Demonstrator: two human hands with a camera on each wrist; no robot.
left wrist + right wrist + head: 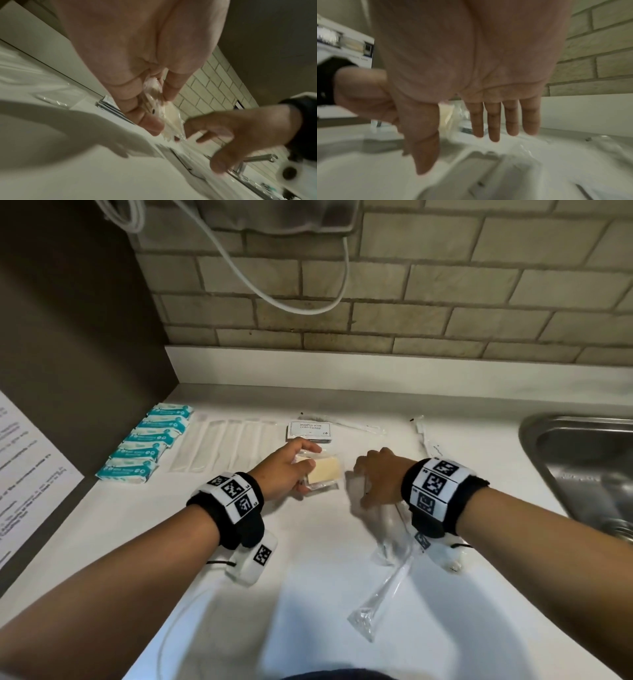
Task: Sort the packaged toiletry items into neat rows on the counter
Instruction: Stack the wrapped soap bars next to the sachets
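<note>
My left hand (291,470) pinches a cream soap bar in clear wrap (325,470), holding it just above the white counter (308,594); in the left wrist view the soap (169,116) sits between thumb and fingers. My right hand (373,474) hovers open, fingers straight (494,121), over clear plastic packets (390,529) on the counter. A row of teal-and-white packets (144,446) lies at the far left, with a row of long clear sachets (222,446) beside it. Behind my left hand lie white shampoo sachets (310,430).
A steel sink (589,467) is set in the counter at right. More clear-wrapped items (424,433) lie near the back. A brick-tile wall (411,302) with a hanging white cable (298,302) rises behind, and a dark panel (75,354) closes the left.
</note>
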